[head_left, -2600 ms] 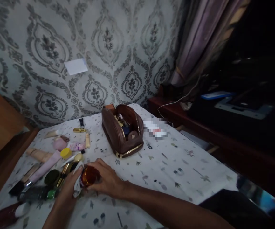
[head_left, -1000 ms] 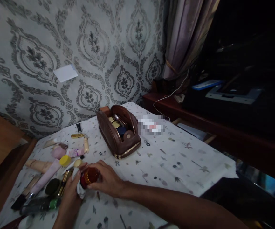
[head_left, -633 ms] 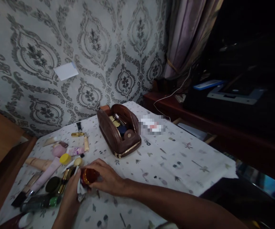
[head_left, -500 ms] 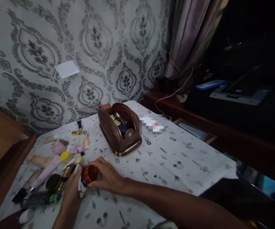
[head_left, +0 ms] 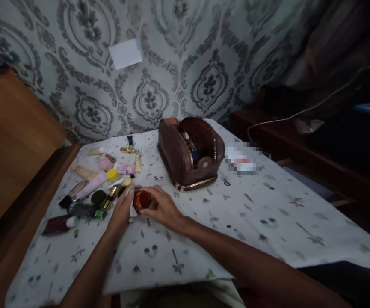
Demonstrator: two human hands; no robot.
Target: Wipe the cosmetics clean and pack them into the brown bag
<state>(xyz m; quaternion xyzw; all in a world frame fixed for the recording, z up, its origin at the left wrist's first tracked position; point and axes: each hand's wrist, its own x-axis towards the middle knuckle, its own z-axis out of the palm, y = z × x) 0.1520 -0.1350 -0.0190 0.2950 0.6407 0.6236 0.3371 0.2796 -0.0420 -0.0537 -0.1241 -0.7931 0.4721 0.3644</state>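
Container: we see a small round container (head_left: 142, 199), glossy amber-orange at the end we can see, brighter gold-orange ring around it, darker red on the side by the cloth; lettering, if any, too small for us to read
Container spot: between the two hands, at the near part of the table (head_left: 252, 231); touching the tabletop or held above it, we cannot tell
Left hand (head_left: 121, 209): curled, holding a white cloth (head_left: 131, 209) against the container's left side
Right hand (head_left: 165, 208): narrow grip, thumb and fingers around the container's amber end
Cloth look: white, crumpled, bunched; fabric or tissue, we cannot tell
Beside left hand: gold-and-black tubes (head_left: 111, 196), dark round jar (head_left: 99, 197), dark bottle (head_left: 87, 211) with green cap lying flat
Farther back: yellow lid (head_left: 112, 174), long pink tube (head_left: 91, 187), round pink item (head_left: 105, 164)
Far left: dark red bottle (head_left: 56, 225), white cap, on its side
Bag: brown bag (head_left: 186, 167) with gold zip, gaping, beyond the right hand, we make out something dark blue inside
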